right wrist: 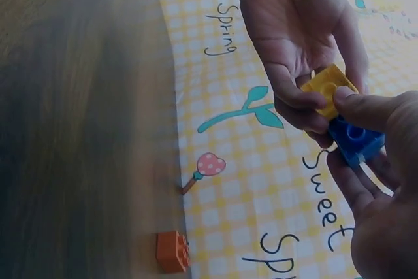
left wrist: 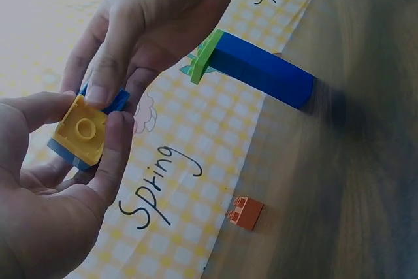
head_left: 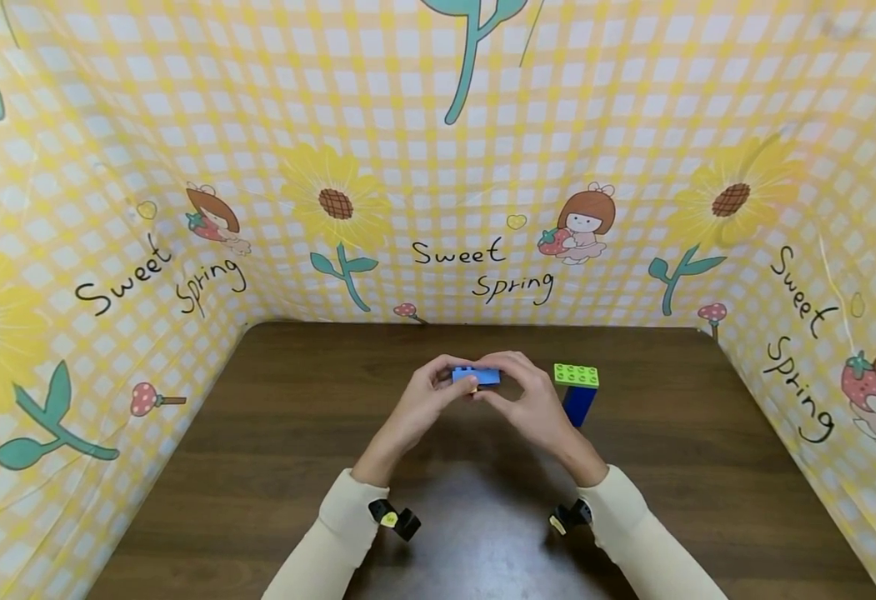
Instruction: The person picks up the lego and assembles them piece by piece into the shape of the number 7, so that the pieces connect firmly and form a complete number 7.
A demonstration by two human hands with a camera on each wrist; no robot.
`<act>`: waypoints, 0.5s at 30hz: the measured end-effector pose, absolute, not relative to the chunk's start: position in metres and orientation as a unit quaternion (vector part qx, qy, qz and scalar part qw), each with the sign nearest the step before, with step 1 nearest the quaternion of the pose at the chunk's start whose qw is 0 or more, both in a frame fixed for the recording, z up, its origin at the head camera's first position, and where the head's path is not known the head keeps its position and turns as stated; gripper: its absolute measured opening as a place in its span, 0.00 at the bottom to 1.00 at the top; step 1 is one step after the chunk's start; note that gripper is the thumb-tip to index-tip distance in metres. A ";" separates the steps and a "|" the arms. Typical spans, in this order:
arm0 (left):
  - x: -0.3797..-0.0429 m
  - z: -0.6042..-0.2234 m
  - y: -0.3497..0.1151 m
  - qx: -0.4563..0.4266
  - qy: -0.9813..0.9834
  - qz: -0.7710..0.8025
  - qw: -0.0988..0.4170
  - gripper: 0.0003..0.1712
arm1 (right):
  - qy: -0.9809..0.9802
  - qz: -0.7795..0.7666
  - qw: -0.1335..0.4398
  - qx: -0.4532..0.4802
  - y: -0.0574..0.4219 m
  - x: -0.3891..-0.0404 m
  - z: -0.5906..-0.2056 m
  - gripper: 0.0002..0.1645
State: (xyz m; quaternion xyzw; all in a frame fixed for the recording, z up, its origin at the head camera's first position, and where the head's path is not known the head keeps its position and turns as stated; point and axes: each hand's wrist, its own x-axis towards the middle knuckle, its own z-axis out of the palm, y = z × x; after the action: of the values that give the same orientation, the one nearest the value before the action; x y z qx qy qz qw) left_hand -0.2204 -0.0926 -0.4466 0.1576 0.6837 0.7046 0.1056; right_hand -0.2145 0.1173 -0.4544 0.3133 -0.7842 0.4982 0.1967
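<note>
Both hands meet above the table around one small assembly of toy building bricks. A blue brick (head_left: 488,377) lies on top, and a yellow brick (left wrist: 83,125) sits underneath with its hollow underside showing in the left wrist view. My left hand (head_left: 422,400) pinches the left end, fingers on the yellow brick's sides. From the other side my right hand (head_left: 531,400) grips the blue end between thumb and fingers, its thumb against the underside. Fingers hide part of the bricks.
Right of the hands stands a blue brick tower (head_left: 578,406) topped by a lime green studded plate (head_left: 576,375). An orange brick (left wrist: 248,213) rests on the brown table (head_left: 272,467). A yellow checked cloth (head_left: 438,167) walls the table's back and sides.
</note>
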 end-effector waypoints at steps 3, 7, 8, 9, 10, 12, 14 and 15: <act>-0.221 -0.447 -0.093 0.163 0.674 0.712 0.108 0.19 | -0.781 0.506 0.183 0.318 0.123 -0.213 -0.453 0.25; -0.220 -0.448 -0.094 0.165 0.671 0.715 0.104 0.19 | -0.781 0.514 0.172 0.310 0.134 -0.210 -0.449 0.25; -0.220 -0.448 -0.094 0.164 0.672 0.715 0.103 0.19 | -0.783 0.512 0.173 0.307 0.138 -0.210 -0.448 0.24; -0.220 -0.448 -0.095 0.162 0.674 0.714 0.101 0.18 | -0.785 0.511 0.176 0.303 0.141 -0.209 -0.447 0.23; -0.220 -0.448 -0.096 0.160 0.675 0.713 0.100 0.18 | -0.788 0.507 0.181 0.299 0.145 -0.209 -0.446 0.22; -0.220 -0.447 -0.097 0.158 0.678 0.711 0.100 0.19 | -0.792 0.501 0.193 0.290 0.152 -0.208 -0.444 0.20; -0.220 -0.447 -0.098 0.156 0.680 0.709 0.101 0.19 | -0.795 0.495 0.211 0.280 0.160 -0.207 -0.441 0.18; -0.220 -0.447 -0.098 0.156 0.680 0.710 0.101 0.19 | -0.796 0.493 0.218 0.276 0.164 -0.207 -0.440 0.17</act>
State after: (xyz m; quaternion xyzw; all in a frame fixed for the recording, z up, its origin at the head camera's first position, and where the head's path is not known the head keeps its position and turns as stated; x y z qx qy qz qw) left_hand -0.2203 -0.0978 -0.4466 0.1559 0.6795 0.7097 0.1013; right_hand -0.2070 0.1638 -0.4398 0.2759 -0.7957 0.4931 0.2184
